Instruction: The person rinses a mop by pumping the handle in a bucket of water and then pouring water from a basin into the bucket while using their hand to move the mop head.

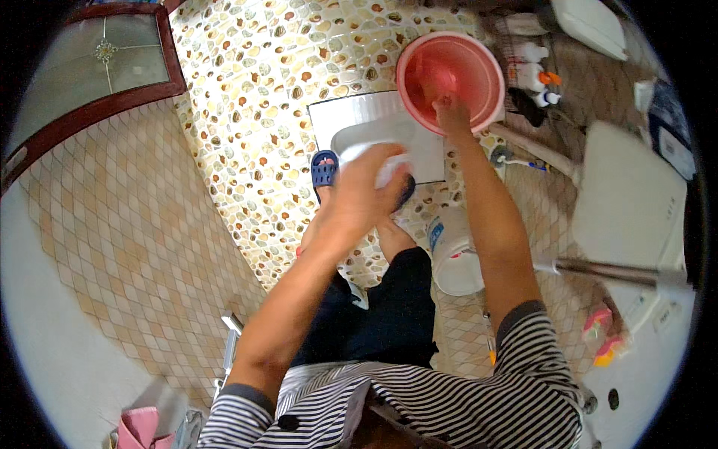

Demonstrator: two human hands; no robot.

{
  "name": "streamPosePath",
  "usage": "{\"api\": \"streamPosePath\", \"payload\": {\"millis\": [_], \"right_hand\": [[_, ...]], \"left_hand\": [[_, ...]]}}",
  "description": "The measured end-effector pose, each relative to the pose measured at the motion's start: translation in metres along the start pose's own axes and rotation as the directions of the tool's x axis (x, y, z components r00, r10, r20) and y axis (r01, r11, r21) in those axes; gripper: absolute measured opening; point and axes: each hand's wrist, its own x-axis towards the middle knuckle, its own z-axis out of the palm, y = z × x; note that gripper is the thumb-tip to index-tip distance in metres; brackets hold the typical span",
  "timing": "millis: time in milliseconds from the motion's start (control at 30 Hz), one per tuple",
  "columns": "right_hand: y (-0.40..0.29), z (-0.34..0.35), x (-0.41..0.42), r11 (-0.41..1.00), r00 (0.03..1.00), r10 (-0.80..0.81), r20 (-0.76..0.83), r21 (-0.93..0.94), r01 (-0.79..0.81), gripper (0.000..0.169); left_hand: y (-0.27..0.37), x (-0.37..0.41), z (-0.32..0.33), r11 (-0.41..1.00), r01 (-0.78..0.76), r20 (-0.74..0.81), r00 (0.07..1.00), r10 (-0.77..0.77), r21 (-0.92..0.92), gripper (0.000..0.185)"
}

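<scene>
Blurred by motion, my left hand is above the squat toilet pan, with its thumb and fingers curved apart. Something white and smeared shows between them and past the knuckles; whether I hold it cannot be told. My right hand reaches down into a pink plastic basin, near its front wall. The fingers look bent, but what they hold or touch inside is unclear. The basin overlaps the back right corner of the pan. My feet are at the pan's front, a navy slipper showing on the left one.
A white plastic bucket stands by my right leg. Beyond it lie a round-headed brush, a pale pipe and a rack with several bottles. A metal bar juts in at right. A framed glass door is far left.
</scene>
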Motion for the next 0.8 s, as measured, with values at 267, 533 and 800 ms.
{"api": "streamPosePath", "payload": {"millis": [267,533,800], "right_hand": [[-0.012,0.106,0.116,0.969,0.962,0.200,0.185,0.106,-0.222,0.050],[0.059,0.163,0.139,0.964,0.986,-0.124,0.113,-0.221,0.146,0.035],[0.020,0.000,-0.040,0.975,0.945,0.028,-0.325,0.218,0.046,0.020]], "left_hand": [[-0.234,-0.123,-0.118,0.787,0.614,-0.174,0.769,-0.615,-0.065,0.021],[-0.258,-0.179,-0.125,0.593,0.782,-0.043,0.597,-0.801,-0.191,0.030],[-0.176,-0.144,-0.131,0.664,0.715,0.128,0.696,-0.707,-0.217,0.029]]}}
